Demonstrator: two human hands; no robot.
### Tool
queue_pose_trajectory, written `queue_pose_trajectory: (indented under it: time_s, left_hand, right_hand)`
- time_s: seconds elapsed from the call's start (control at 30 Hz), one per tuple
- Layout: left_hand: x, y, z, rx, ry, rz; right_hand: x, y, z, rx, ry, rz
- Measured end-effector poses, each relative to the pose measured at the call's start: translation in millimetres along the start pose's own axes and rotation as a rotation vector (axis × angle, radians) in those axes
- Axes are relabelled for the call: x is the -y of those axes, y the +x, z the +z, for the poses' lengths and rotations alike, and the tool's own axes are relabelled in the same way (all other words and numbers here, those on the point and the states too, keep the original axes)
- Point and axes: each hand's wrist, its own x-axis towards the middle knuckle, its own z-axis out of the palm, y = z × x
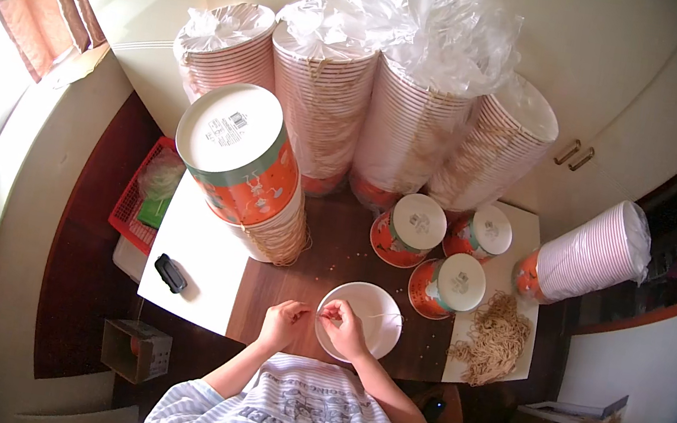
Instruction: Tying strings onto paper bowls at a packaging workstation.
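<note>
The left hand (pixel 284 324) and right hand (pixel 342 330) each have the grip pressed together, on what I can't tell. A thin string (pixel 382 315) crosses the bowl (pixel 376 340) at 2 o'clock. A loose pinch could let it slip; the messy pile (pixel 496 340) at 3 o'clock could knot if pulled.

You've got lateral room from your left hand (pixel 284 322) over the white panel (pixel 209 284), up to the small black object (pixel 170 274). Tall cup stack (pixel 252 177) blocks forward-left. Ahead of the bowl (pixel 382 330), a brown tabletop (pixel 335 237) lane runs between that stack and three upturned cups (pixel 447 287). Wrapped stacks (pixel 412 126) wall off the back; twine (pixel 494 340) sits right.
</note>
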Motion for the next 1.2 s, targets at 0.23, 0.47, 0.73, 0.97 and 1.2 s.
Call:
queue_pose_trajectory:
  time_s: [0.23, 0.47, 0.73, 0.97, 1.2]
  left_hand:
    - [-1.5, 0.7, 1.2, 0.019, 0.003, -0.012]
    - [7.5, 0.0, 4.2, 0.032, -0.073, -0.021]
    - [16.3, -4.1, 12.9, 0.023, -0.327, -0.099]
    - [9.9, -3.9, 8.4, 0.067, -0.438, -0.16]
    - [6.8, -1.6, 5.9, 0.061, -0.235, -0.107]
  right_hand:
    - [-2.3, 0.1, 1.0, 0.007, 0.013, -0.004]
    - [-2.8, -0.4, 1.5, 0.002, 0.035, -0.013]
    - [-1.4, -0.5, 1.9, -0.011, 0.037, 0.005]
    - [-3.2, -0.1, 2.2, -0.025, 0.051, -0.004]
    - [-5.7, 0.0, 2.5, -0.014, 0.075, 0.009]
